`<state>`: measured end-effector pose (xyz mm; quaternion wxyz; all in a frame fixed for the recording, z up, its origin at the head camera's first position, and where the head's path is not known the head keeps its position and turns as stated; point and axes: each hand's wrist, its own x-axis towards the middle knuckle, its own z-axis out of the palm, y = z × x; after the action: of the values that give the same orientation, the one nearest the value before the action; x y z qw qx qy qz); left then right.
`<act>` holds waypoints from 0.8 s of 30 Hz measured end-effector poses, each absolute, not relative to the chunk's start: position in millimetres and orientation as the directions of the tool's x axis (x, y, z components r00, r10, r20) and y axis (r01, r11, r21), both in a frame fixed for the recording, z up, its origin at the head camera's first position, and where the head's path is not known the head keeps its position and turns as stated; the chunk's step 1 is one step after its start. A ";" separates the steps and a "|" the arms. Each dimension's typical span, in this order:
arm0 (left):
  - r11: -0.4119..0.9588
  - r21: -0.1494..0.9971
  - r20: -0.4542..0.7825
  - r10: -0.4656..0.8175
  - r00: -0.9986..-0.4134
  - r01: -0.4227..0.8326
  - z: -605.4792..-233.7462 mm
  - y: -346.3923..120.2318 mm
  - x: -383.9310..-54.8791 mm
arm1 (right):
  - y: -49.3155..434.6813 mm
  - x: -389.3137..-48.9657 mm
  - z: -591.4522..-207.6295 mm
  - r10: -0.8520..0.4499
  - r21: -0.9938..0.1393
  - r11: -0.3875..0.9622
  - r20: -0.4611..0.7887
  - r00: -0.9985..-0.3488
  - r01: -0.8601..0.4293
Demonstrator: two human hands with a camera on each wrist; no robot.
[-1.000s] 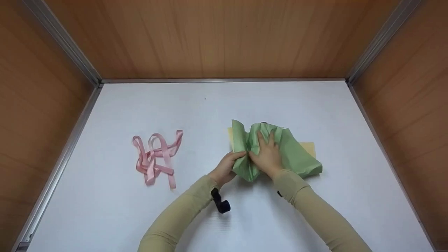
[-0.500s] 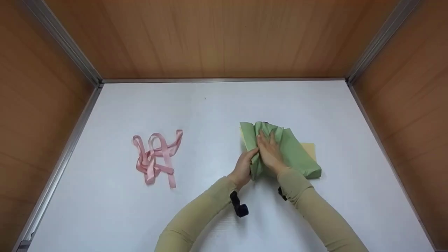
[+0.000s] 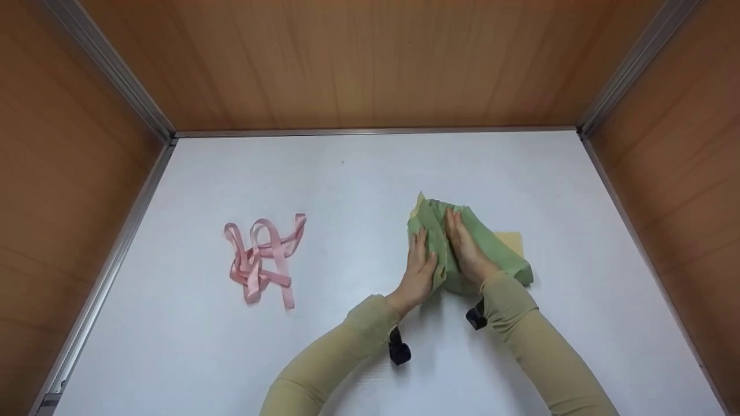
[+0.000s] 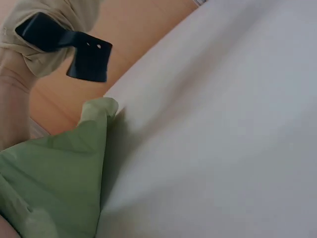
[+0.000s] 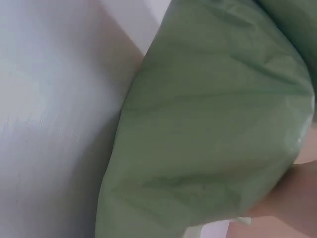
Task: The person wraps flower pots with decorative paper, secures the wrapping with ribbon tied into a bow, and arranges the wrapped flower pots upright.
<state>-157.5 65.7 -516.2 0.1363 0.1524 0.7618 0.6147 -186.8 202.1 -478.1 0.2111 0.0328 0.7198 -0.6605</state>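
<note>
A bundle of green wrapping paper point(image 3: 502, 254) lies on the right half of the white table, bunched and creased on its left side. My left hand point(image 3: 415, 280) presses against that left side with fingers straight. On the upper middle of the bundle lies my right hand point(image 3: 471, 254), its fingers straight and close together along a fold. Pale yellow paper point(image 3: 511, 242) shows from under the green at the right, with a bit more at the upper left. Both wrist views show the green paper point(image 4: 62, 173) close up; what is inside it is hidden.
A loose, tangled pink ribbon point(image 3: 280, 260) lies on the table point(image 3: 347, 196) to the left. Wood-grain panels point(image 3: 370, 63) with metal edging stand at the back and both sides. A black wrist mount point(image 3: 399, 349) hangs under the left cuff, another point(image 3: 477, 316) under the right.
My left hand has moved right, pushing the paper's left side inward, and its fingers have straightened from a grip on the edge. My right hand has shifted slightly right.
</note>
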 end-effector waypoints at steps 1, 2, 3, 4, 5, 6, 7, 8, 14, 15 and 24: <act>0.269 0.955 0.006 0.409 -0.912 0.127 -517.3 65.2 -157.5 | 202.3 -186.8 -478.4 -0.237 -0.939 0.108 -0.343 -0.909 0.326; 0.337 0.922 0.032 0.421 -0.906 0.189 -518.5 64.8 -157.9 | 202.3 -186.8 -478.8 -0.242 -0.942 0.084 -0.337 -0.910 0.326; 0.389 0.889 0.057 0.434 -0.899 0.244 -519.3 64.3 -158.6 | 202.2 -186.6 -479.0 -0.252 -0.943 0.057 -0.331 -0.909 0.328; 0.434 0.851 0.078 0.448 -0.890 0.294 -520.1 63.7 -159.4 | 202.0 -186.5 -479.2 -0.263 -0.945 0.034 -0.323 -0.909 0.326; 0.473 0.813 0.100 0.461 -0.882 0.339 -520.9 63.2 -160.4 | 201.7 -186.5 -479.4 -0.273 -0.945 0.012 -0.317 -0.908 0.326; 0.509 0.776 0.111 0.472 -0.874 0.374 -521.5 62.4 -161.5 | 201.3 -186.5 -479.6 -0.284 -0.944 -0.010 -0.313 -0.906 0.329; 0.538 0.742 0.118 0.482 -0.868 0.399 -521.8 61.8 -162.6 | 200.8 -186.5 -479.6 -0.294 -0.942 -0.032 -0.310 -0.904 0.333; 0.564 0.711 0.121 0.491 -0.863 0.420 -521.9 61.0 -163.4 | 200.3 -186.6 -479.8 -0.299 -0.939 -0.058 -0.307 -0.903 0.339; 0.648 0.543 0.140 0.558 -0.818 0.534 -521.8 57.5 -165.3 | 202.1 -184.7 -480.8 -0.301 -0.940 -0.112 -0.276 -0.913 0.321; 0.650 0.526 0.146 0.566 -0.811 0.548 -521.8 57.3 -165.3 | 203.1 -184.1 -481.1 -0.302 -0.943 -0.109 -0.268 -0.915 0.313; 0.633 0.496 0.210 0.578 -0.789 0.595 -521.5 58.7 -166.7 | 215.3 -181.0 -481.0 -0.275 -0.916 -0.237 -0.257 -0.926 0.325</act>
<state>-166.7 58.7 -521.5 -0.0154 0.3245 0.9033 0.2800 -181.0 215.3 -481.0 0.1907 0.0211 0.5876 -0.7860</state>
